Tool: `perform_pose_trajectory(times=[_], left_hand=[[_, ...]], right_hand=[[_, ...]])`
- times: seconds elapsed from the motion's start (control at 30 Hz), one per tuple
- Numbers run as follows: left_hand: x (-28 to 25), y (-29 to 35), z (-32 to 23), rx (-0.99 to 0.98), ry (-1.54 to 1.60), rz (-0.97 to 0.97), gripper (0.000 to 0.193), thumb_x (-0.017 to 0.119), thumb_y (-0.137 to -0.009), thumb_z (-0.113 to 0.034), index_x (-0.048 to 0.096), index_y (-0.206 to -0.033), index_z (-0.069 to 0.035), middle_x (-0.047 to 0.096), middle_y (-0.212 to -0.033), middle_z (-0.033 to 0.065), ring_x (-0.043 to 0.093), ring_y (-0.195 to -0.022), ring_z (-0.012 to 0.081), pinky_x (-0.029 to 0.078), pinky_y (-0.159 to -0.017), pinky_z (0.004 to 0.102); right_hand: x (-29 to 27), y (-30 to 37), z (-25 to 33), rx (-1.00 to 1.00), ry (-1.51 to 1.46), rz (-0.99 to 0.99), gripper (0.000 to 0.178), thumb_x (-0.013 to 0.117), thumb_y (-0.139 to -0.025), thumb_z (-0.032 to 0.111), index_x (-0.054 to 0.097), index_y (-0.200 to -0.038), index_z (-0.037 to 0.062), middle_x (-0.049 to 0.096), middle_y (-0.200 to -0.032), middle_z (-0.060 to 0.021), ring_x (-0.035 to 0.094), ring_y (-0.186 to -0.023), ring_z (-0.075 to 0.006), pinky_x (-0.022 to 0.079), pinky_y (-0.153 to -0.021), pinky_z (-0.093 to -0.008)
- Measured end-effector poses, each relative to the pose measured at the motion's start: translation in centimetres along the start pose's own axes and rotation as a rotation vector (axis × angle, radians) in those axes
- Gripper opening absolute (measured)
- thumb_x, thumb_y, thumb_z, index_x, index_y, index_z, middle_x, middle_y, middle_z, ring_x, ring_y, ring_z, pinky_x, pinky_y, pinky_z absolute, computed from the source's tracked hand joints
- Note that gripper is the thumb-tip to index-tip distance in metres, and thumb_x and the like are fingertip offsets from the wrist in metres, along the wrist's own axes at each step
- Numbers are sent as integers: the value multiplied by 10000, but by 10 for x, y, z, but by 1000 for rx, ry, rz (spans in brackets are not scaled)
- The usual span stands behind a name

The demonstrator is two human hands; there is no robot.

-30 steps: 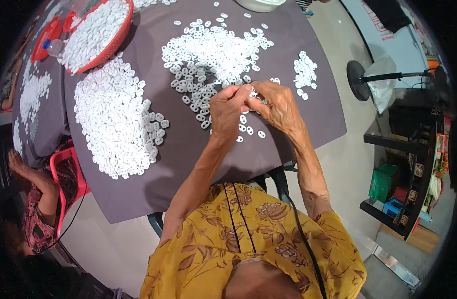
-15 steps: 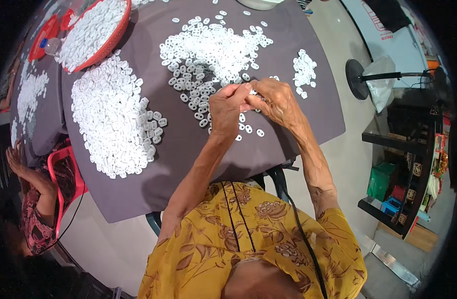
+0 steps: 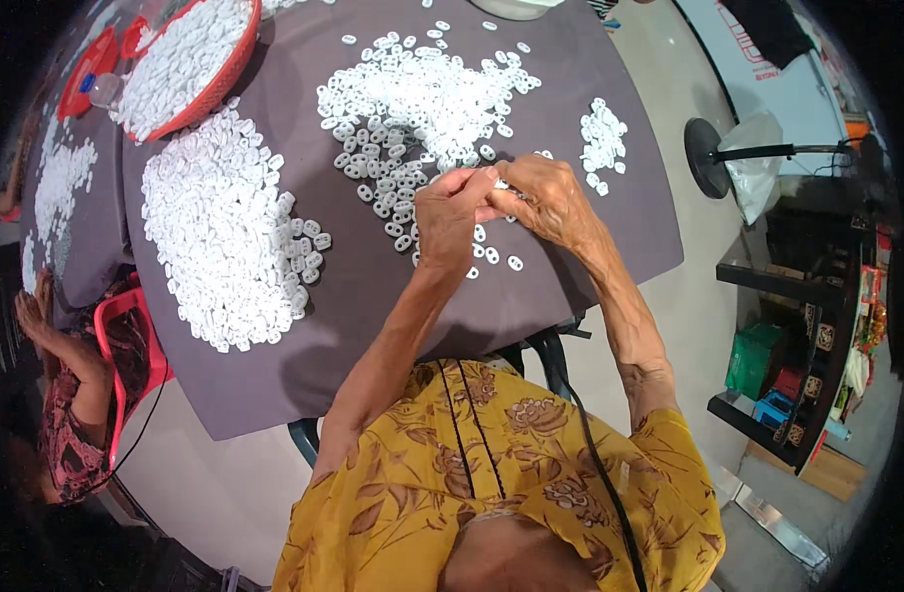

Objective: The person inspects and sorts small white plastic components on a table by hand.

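My left hand (image 3: 449, 219) and my right hand (image 3: 545, 202) meet fingertip to fingertip just above the near side of a loose pile of small white oval pieces with two holes (image 3: 422, 94). Both hands are closed in a pinch. A bit of a small white piece (image 3: 503, 184) shows between them; my fingers hide most of it. A few two-holed pieces lie on the cloth below my hands. Left of them is a big heap of white pieces (image 3: 215, 232), whose holes I cannot make out, and to the right a small white pile (image 3: 602, 138).
A red basket (image 3: 215, 94) full of white pieces stands at the far left, near a pale bowl (image 3: 511, 8) at the far edge. Grey-brown cloth (image 3: 373, 296) covers the table. At left, another person's hands (image 3: 33, 311) are by a second table. A round-based stand (image 3: 706, 158) is at right.
My hands stay pinched together in nearly the same place, with only a slight shift of the right forearm. The other person's hands at left have moved a little closer together.
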State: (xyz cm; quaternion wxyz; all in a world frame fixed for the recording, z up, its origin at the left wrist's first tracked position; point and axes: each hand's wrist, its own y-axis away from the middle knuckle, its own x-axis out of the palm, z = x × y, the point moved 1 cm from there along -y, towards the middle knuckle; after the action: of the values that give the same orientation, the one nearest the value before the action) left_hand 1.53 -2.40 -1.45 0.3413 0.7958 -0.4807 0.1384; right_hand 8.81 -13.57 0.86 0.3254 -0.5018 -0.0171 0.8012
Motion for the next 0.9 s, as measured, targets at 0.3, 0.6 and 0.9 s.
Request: perform_pose_trajectory(times=[0.3, 0.6, 0.9], left_hand=[[0, 2, -1, -3, 10, 15, 181, 578, -810, -122, 603, -825, 57, 588, -734, 75, 574, -634, 114, 522, -602, 253], [-4, -1, -12, -93, 0, 99, 229, 539, -846, -166, 579, -881, 57, 603, -768, 110, 592, -667, 146, 507, -633, 250], [-7, 2, -10, -118, -37, 169, 223, 539, -848, -127, 562, -930, 79, 608, -818, 136, 608, -698, 169, 519, -664, 259]], right_hand=[[0, 0, 0, 1, 5, 3, 185, 646, -725, 139, 589, -798, -21, 502, -595, -105, 486, -526, -254, 390, -482, -336], [-7, 3, 12, 297, -250, -78, 250, 630, -753, 156, 620, -937, -13, 624, -745, -124, 588, -625, -200, 453, -558, -304], [1, 10, 11, 661, -489, -168, 174, 582, -782, 136, 638, -836, -20, 581, -619, -49, 495, -579, -78, 398, -510, -237]])
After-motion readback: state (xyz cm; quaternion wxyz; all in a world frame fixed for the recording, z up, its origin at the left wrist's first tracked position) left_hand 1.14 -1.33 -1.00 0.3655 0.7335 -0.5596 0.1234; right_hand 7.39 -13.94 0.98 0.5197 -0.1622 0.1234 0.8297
